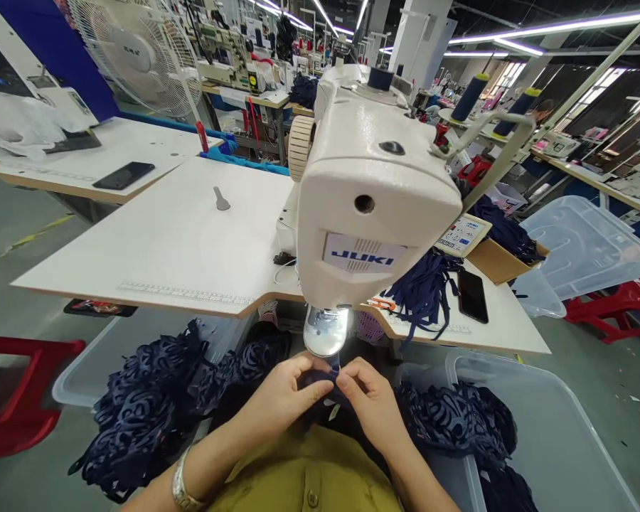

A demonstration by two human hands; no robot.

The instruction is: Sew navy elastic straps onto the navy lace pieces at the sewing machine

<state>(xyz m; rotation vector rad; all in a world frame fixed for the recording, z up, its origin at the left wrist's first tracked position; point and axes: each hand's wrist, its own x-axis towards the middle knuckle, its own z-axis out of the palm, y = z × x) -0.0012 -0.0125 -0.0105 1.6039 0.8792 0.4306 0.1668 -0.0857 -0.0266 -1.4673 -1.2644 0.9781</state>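
Note:
Just in front of the sewing machine (373, 192), both hands meet close together below its lit metal arm end (325, 333). My left hand (293, 387) is closed, thumb and fingers pinching a dark navy strap (334, 363). From the other side my right hand (368, 398) pinches the same strap, its fingertips almost touching the left ones. A small pale loop or ring seems to sit on the strap between the fingers, too small to make out well. Navy fabric hangs under the hands, mostly hidden by them.
Clear plastic bins with navy garment pieces stand at left (139, 398) and right (453, 419). Navy straps (424, 288), orange-handled snips (381, 304) and a phone (473, 295) lie on the table's right. A grey metal piece (220, 199) lies left. Red stool (21, 398) at far left.

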